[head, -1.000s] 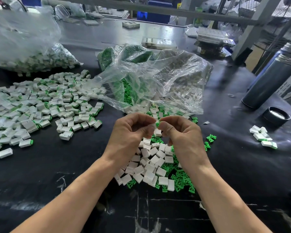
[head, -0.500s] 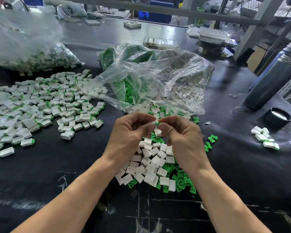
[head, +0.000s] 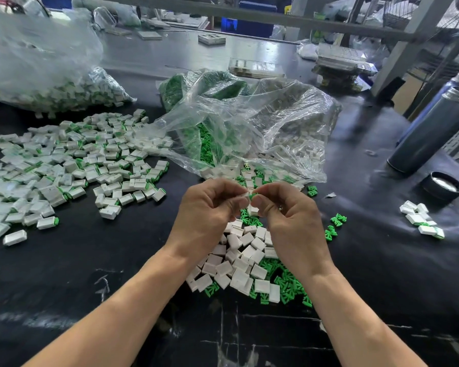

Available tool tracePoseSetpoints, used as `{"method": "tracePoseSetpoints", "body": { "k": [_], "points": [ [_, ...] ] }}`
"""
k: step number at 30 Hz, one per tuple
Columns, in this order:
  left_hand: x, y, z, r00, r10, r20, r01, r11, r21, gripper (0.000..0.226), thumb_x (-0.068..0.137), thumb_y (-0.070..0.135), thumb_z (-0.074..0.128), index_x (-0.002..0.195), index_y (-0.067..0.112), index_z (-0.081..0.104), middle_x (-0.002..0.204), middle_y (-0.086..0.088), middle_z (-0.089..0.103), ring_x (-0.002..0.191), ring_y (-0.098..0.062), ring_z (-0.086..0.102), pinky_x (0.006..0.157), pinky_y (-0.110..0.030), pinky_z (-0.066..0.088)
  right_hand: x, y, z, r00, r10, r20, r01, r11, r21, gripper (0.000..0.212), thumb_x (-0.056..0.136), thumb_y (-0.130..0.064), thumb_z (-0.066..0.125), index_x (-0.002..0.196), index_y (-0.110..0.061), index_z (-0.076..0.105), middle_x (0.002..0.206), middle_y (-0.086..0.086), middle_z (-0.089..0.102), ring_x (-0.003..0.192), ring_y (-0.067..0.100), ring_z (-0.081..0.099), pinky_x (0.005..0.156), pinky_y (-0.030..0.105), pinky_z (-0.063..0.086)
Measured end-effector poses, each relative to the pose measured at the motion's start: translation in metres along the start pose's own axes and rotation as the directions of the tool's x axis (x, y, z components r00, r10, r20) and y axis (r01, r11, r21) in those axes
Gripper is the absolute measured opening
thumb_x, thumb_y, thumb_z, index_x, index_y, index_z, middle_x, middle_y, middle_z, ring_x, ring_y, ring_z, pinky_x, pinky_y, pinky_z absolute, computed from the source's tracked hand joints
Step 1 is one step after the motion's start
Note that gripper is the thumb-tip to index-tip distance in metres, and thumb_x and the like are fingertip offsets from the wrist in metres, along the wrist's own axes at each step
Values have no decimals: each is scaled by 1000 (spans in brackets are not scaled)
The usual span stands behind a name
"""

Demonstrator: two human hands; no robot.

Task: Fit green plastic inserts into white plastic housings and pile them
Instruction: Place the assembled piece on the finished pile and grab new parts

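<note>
Both hands are pinching: left hand [head: 207, 207] gripping a white housing [head: 245, 195], right hand [head: 289, 213] pushing a green insert [head: 253, 196]; misaligned, it may jam or drop onto the table [head: 90, 260].

Black table [head: 96, 266]: assembled-housing pile [head: 72, 168], loose housings [head: 239, 263], green inserts [head: 284, 284], plastic bags [head: 249, 123]

- A big shiny black table [head: 64, 274] filled most of the view.
- A grey metal frame bar [head: 249, 15] ran across the back.
- A slanted grey metal post [head: 403, 46] stood at the right.
- A blue plastic crate [head: 245, 23] sat behind the bar.
- Soft light shone on the tabletop.
</note>
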State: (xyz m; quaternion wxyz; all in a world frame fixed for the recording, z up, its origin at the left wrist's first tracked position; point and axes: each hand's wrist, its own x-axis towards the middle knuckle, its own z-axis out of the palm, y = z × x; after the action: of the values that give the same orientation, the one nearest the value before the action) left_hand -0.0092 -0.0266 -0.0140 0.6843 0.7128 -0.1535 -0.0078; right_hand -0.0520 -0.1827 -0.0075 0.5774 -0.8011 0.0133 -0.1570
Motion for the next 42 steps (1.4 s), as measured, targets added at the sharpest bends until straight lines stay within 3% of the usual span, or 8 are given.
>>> {"method": "tracePoseSetpoints", "body": {
  "k": [7,16,23,28,31,34,39,42],
  "points": [
    [-2,1,1,996,80,-24,-76,987,142,18,87,-7,73,91,10,78,77,7,75,71,-1,70,64,-14,52,-3,-2,4,996,-82,-21,79,990,-116,13,95,-12,73,94,-26,73,88,-16,70,83,4,66,70,14,50],
    [0,4,3,998,33,-46,-33,999,-13,16,88,-4,74,89,12,77,73,2,74,64,-9,63,62,-21,55,-1,-4,3,999,-3,-48,12,981,191,15,92,-4,74,88,-17,79,72,-8,72,66,2,60,60,16,47],
    [2,4,1,1000,-3,-25,1,998,-68,11,89,7,75,91,18,75,83,3,76,78,-8,68,70,-22,55,2,1,5,987,158,-9,-151,958,242,37,108,-40,49,91,-19,75,81,8,75,64,15,61,50,30,47],
    [2,6,2,999,-7,41,12,993,-120,6,89,11,75,94,14,77,101,-13,74,89,-26,71,89,-46,58,-1,-6,7,950,230,210,-280,927,251,74,96,-76,32,80,-20,77,78,12,75,60,24,57,45,29,40],
    [0,8,4,998,0,65,9,992,-129,9,92,3,71,99,4,76,106,-23,68,75,-26,68,79,-51,60,-3,-9,9,942,235,239,-288,932,218,77,100,-71,30,72,-12,71,70,12,68,56,22,51,45,28,37],
    [-2,10,6,997,26,77,-21,998,-56,18,89,8,75,106,12,78,105,-13,69,89,-27,71,87,-46,60,-4,-11,9,950,228,212,-277,929,244,76,102,-67,30,78,-5,68,63,7,60,52,18,47,43,28,34],
    [-6,12,10,992,118,38,-121,989,90,18,85,10,81,101,14,77,93,5,70,78,-7,67,75,-24,55,-6,-12,13,964,195,182,-228,955,188,74,103,-66,25,62,-26,72,55,0,52,47,10,43,42,19,34],
    [-8,12,12,987,153,51,-160,975,154,15,88,13,80,102,13,78,103,4,69,91,-13,67,85,-36,56,-6,-14,14,968,180,176,-218,949,228,71,105,-63,26,58,-29,68,51,-8,55,44,3,45,43,15,35]
  ]
}}
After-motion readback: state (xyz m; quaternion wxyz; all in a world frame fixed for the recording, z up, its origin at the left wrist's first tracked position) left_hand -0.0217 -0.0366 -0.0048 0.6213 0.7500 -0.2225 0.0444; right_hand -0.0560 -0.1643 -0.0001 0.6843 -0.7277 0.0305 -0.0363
